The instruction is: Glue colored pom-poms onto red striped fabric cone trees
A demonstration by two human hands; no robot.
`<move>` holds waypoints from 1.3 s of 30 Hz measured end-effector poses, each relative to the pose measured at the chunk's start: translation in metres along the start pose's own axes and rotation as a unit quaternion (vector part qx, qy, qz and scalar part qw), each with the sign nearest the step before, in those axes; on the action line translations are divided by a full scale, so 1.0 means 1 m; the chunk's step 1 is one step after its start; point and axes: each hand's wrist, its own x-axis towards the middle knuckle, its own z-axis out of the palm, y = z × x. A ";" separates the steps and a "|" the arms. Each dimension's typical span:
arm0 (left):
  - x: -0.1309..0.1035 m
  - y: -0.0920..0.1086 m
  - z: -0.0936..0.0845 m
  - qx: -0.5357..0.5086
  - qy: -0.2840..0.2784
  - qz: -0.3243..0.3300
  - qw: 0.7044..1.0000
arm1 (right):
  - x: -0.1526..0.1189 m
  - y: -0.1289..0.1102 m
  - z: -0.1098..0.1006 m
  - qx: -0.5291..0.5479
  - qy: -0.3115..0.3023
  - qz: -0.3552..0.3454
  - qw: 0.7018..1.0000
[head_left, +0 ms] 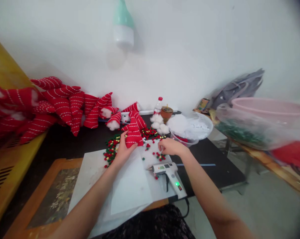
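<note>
Around the lower part of a red cone-shaped hat with white dashed stripes [133, 133] are the fingers of my left hand [125, 148], which holds it over white paper [130, 186]. My right hand [170, 146] is closed above the paper, right of the hat; whatever its fingertips pinch is too small to make out. Small red, green and yellow pom-poms [112, 146] lie scattered near both hands. Just below my right hand a white glue gun [168, 171] rests on the paper, its green light lit and its nozzle pointing left.
Many striped red cones [62, 108] are piled at left beside a yellow crate [23, 162]. Behind my hands are white cotton balls [160, 125], a bottle [158, 105], a brown jar [166, 113] and plastic bowls [202, 125]. A pink basin [266, 108] stands at far right.
</note>
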 end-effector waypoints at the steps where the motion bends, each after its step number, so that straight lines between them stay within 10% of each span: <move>1: 0.000 -0.001 0.000 0.001 -0.004 0.001 1.000 | -0.003 0.002 0.003 -0.001 -0.001 0.005 1.000; 12: -0.003 0.001 0.004 -0.014 -0.049 -0.004 0.999 | 0.002 -0.011 0.006 0.064 0.129 -0.020 0.989; 22: -0.009 0.002 0.006 -0.024 -0.109 0.017 0.994 | 0.029 -0.042 0.007 0.317 0.380 -0.107 0.862; 33: -0.011 -0.001 0.008 -0.040 -0.123 0.043 0.991 | 0.027 -0.036 0.013 0.272 0.417 -0.132 0.857; 39: -0.005 -0.001 0.005 -0.033 -0.064 0.021 0.997 | 0.021 -0.032 0.012 0.149 0.239 -0.042 0.959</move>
